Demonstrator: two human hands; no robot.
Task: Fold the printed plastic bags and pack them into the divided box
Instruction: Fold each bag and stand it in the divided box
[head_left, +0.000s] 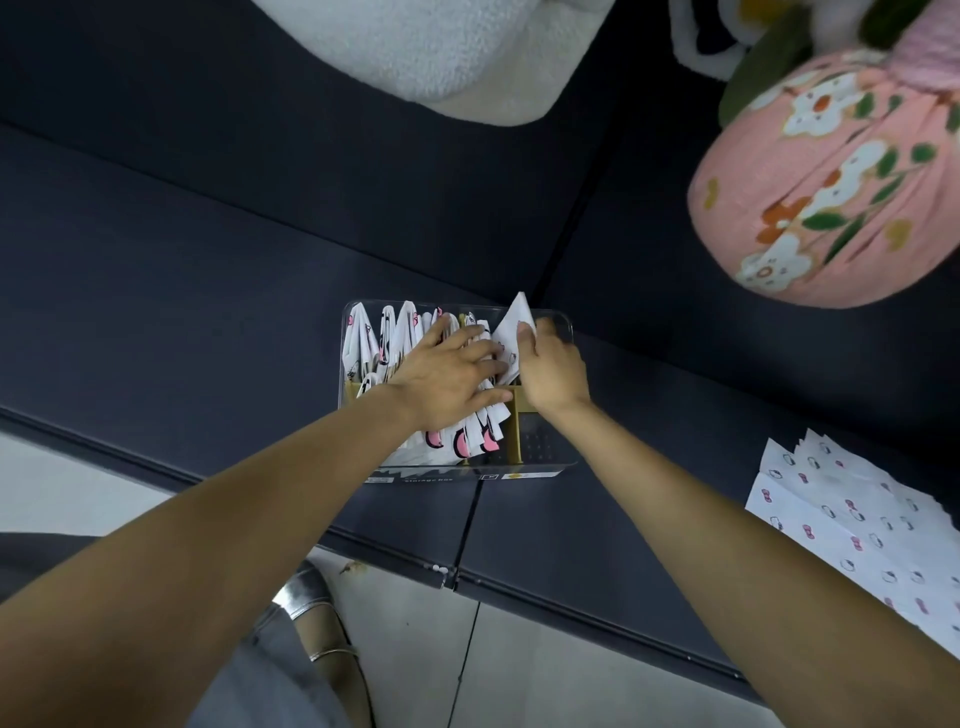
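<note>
Nearest the camera, two bare forearms are stretched out over the dark surface (597, 519) toward the clear divided box (563, 325), which is set near its front edge. Folded printed bags (400, 327) are already packed upright in the left and middle compartments and are pressed aside by the flat, straight-fingered left hand (447, 376). One folded bag (511, 325) is pinched by the right hand (550, 366) and is held into the gap at the right of the packed rows. Most of the packing appears done, but a stack of unfolded bags (852, 514) is left to the right. The rightmost compartment looks empty, and open room is seen round the box.
</note>
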